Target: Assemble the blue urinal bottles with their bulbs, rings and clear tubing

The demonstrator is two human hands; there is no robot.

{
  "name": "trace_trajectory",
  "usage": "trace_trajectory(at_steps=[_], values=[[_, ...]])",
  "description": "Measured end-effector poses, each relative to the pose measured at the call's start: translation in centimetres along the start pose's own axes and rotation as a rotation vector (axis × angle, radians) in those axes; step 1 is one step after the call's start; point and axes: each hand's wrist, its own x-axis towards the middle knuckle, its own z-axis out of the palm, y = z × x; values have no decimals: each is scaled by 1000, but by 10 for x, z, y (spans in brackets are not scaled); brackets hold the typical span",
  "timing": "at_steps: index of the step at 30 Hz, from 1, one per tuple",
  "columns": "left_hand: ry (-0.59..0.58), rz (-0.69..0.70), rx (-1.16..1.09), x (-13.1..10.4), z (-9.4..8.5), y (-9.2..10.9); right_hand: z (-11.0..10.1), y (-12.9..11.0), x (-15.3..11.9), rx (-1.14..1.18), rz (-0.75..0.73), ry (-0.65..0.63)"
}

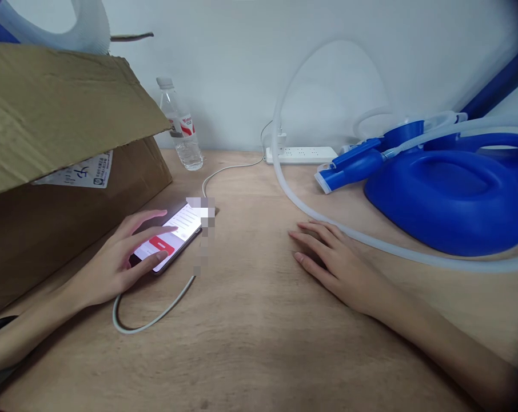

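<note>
A phone point(182, 224) with a lit screen and a red button lies on the wooden table point(250, 343), left of the middle. My left hand point(132, 252) rests over its lower left part, fingers spread across the screen. A pale cable point(156, 321) loops out from under that hand. Part of the view by the phone's right side is pixelated. On the right, my right hand point(327, 257) lies on the table with fingers apart and nothing in it, just below a translucent hose point(297, 200).
A cardboard box point(70, 109) fills the left side. Behind it a water bottle point(184, 134) leans left. A white power strip point(302, 154) lies by the wall. Blue plastic containers point(447, 212) with hoses sit at the right.
</note>
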Motion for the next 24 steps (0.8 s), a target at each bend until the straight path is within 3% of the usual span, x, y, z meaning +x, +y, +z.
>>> trace_trajectory(at_steps=[17, 24], values=[[18, 7, 15, 1, 3, -1, -1, -1, 0, 1, 8, 2], [0, -14, -163, 6, 4, -18, -1, -2, 1, -6, 8, -10]])
